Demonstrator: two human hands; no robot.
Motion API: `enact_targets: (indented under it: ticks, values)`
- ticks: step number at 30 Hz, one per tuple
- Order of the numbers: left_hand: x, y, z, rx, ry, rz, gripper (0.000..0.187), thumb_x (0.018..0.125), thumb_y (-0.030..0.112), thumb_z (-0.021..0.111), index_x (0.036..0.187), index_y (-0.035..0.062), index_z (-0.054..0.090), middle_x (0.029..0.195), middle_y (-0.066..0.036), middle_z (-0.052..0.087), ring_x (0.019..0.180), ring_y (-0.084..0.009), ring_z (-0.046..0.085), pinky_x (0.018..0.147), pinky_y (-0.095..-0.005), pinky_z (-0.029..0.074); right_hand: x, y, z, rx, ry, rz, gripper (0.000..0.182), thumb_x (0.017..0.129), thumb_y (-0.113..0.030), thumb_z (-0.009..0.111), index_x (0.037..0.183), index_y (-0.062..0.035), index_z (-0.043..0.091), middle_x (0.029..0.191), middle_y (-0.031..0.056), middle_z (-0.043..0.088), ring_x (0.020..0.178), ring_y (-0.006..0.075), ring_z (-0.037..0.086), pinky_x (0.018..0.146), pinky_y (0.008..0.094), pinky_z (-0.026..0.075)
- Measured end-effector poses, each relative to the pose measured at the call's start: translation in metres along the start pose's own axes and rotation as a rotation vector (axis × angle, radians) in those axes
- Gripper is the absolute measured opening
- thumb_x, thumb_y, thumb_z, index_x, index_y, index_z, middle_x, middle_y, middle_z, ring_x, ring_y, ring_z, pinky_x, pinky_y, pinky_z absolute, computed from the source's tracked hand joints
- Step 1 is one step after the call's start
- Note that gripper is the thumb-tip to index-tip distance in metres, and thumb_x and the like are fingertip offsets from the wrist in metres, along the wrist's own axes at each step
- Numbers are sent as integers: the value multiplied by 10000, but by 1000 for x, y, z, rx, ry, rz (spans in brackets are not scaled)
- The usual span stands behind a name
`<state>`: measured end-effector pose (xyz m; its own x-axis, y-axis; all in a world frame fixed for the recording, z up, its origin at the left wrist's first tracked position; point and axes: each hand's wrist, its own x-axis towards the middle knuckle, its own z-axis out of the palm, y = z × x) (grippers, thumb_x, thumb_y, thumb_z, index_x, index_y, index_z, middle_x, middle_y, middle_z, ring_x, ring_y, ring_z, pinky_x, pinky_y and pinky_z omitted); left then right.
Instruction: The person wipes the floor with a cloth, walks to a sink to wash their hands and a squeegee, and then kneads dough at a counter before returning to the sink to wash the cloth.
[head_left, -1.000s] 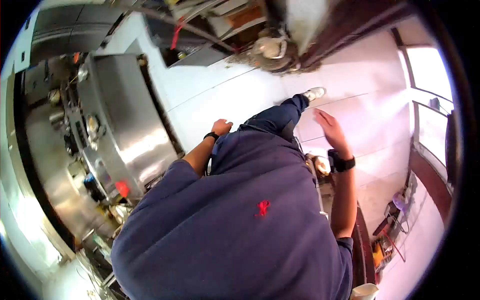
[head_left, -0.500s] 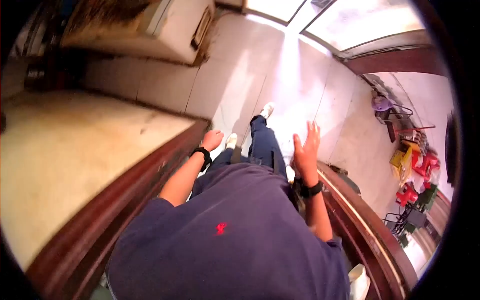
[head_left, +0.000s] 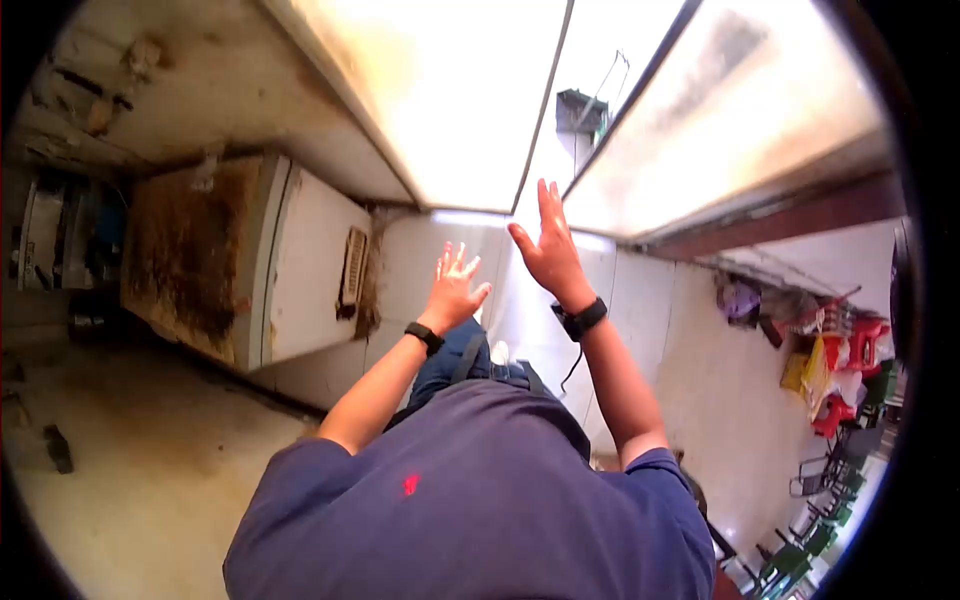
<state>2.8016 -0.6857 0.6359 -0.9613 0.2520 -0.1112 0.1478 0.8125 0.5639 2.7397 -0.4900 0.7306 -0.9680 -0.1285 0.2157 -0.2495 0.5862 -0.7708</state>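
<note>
My left hand (head_left: 457, 288) is raised in front of my body, fingers spread, with nothing in it. A black band (head_left: 425, 338) circles that wrist. Higher up and to the right, my right hand (head_left: 550, 255) reaches forward, its fingers stretched out and the thumb apart, also holding nothing. Around the right wrist sits a black strap (head_left: 585, 320) with a small device and a thin dangling cable. Ahead of both hands stand bright door panels (head_left: 480, 110) with a narrow gap between them; neither hand appears to touch them.
A stained white appliance (head_left: 315, 260) stands at the left, beside a light worktop (head_left: 130, 450). Pale tiles (head_left: 640, 330) cover the floor. Red and yellow items (head_left: 840, 360) and several green chairs (head_left: 800, 555) are at the right. A dark dustpan-like object (head_left: 580, 112) shows through the gap.
Both hands have risen and moved forward, and the left fingers have spread. The view has advanced toward the doors, which now fill more of the top; the wooden edges beside me have dropped back.
</note>
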Motion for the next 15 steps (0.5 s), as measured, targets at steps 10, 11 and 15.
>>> enact_targets:
  ticks: [10, 11, 15]
  values:
    - [306, -28, -13, -254, -195, 223, 348, 775, 187, 630, 1050, -28, 630, 1128, -266, 595, 1059, -391, 565, 925, -451, 440, 313, 7, 48, 22, -48, -128, 916, 889, -416, 582, 1458, 63, 48, 1448, 370, 202, 1392, 451, 161, 1132, 432, 202]
    - [335, -39, 2, -421, -107, 314, 343, 783, 190, 635, 1048, -28, 622, 1084, -256, 616, 1053, -373, 566, 911, -448, 439, 334, 3, 44, 24, -117, -134, 897, 890, -416, 578, 1457, 66, 79, 1450, 357, 220, 1395, 438, 169, 1135, 428, 200]
    - [465, -56, -34, -333, -127, 756, 526, 829, 249, 676, 1280, 38, 509, 1367, -175, 469, 1296, -308, 414, 1066, -393, 350, 429, 5, 50, 29, -238, -355, 788, 891, -509, 520, 1432, 14, 285, 1368, 303, 413, 1305, 436, 356, 1100, 444, 279]
